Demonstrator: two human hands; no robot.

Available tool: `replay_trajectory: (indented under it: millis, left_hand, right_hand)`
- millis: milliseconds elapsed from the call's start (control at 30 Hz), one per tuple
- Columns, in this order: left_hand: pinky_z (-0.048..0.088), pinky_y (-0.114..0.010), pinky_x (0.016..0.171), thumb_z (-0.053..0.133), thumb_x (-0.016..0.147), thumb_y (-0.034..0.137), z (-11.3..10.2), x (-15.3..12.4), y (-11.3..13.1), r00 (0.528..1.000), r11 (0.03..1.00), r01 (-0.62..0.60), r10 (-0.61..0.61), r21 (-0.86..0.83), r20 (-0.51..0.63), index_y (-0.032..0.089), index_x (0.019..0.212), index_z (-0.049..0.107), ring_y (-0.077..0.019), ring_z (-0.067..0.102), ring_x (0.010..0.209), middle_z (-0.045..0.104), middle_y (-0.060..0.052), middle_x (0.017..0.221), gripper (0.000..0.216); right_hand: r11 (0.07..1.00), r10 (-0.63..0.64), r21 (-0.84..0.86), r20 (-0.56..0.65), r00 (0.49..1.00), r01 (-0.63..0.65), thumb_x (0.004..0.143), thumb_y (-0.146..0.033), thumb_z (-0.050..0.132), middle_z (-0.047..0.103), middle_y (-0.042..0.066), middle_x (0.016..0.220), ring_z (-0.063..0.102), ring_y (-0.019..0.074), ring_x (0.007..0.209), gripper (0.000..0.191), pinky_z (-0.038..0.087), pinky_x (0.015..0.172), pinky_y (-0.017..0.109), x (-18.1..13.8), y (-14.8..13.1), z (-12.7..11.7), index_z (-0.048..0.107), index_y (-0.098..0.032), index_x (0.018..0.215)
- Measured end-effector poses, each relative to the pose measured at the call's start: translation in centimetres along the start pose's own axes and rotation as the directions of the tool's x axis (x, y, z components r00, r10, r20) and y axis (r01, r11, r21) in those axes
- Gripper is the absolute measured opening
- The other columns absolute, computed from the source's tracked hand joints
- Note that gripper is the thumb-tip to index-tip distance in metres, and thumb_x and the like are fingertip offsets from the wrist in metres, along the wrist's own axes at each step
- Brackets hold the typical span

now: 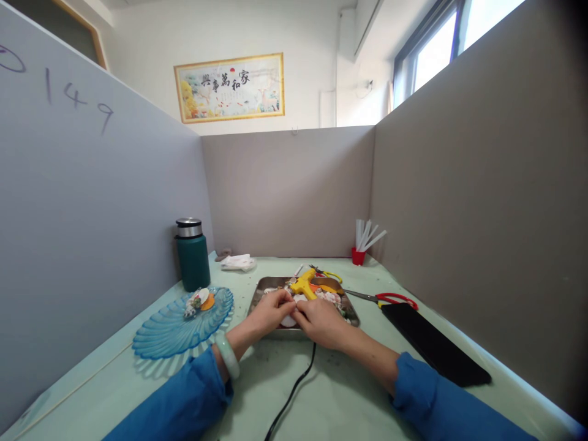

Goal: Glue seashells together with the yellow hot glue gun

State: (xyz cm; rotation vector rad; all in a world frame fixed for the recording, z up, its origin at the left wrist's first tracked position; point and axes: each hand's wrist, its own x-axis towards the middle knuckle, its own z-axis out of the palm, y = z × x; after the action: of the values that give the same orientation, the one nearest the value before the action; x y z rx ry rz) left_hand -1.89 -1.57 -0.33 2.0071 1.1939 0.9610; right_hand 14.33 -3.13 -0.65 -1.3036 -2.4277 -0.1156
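my left hand (pixel 272 308) and right hand (pixel 323 320), fingers narrowed, partly hide the tray (pixel 287 334); i cannot tell what's pinched.

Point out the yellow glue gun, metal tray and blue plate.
Yellow glue gun (pixel 303 285): head view, on its body.
Metal tray (pixel 285 334): head view, near wall.
Blue plate (pixel 181 335): head view, bare ribbed surface.

We saw a green btl (pixel 193 263) nr the L partition (pixel 101 214), a white pkt (pixel 237 263) at back of worktop (pixel 358 392), a flat black pad (pixel 434 342) on R, plus a framed pic (pixel 229 89) on the wall (pixel 312 37) & a window (pixel 434 68) upper R.
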Motion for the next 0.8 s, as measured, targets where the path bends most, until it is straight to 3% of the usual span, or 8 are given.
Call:
replay_trajectory:
  millis: [800]
  left_hand:
    - [0.037,-0.020,0.052,0.048,0.076,0.033,-0.04,-0.10,0.10,0.998,0.989,-0.057,0.060,0.135,-0.015,0.014,0.074,0.055,-0.0113,0.049,0.060,0.054,0.000,0.066,0.020]
  right_hand:
    - [1.000,-0.015,-0.005,-0.001,1.000,0.015,0.090,-0.038,0.030,0.066,0.006,0.083,0.056,0.0168,0.073,0.039,0.027,0.059,0.026,0.08,0.05,0.08,0.064,-0.020,0.094]
